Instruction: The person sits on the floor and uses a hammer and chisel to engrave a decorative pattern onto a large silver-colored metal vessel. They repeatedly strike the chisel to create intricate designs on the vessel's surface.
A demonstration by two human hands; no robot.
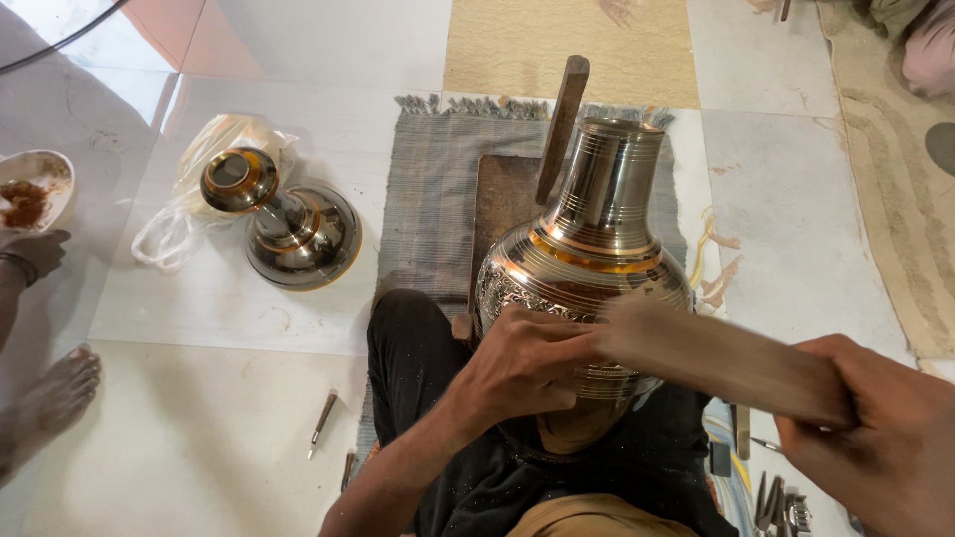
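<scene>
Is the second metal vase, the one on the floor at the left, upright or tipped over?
Tipped over: the vase lies on its side on the floor, its mouth toward a plastic bag.

Two metal vases, one mallet, and a scatter of small tools on the floor.

Two engraved metal vases: one upright vase (pixel 587 268) on the lap, one lying vase (pixel 284 219) on the tiles. One wooden mallet (pixel 716 358), blurred. One wooden stick (pixel 562 124) leaning behind the vase neck. One striped mat (pixel 428 199), one wooden board (pixel 502 204), one plastic bag (pixel 189 189), one bowl (pixel 35 184) of reddish powder. One chisel (pixel 320 423) lies alone; several more tools (pixel 771 497) cluster together, too small to count.
</scene>
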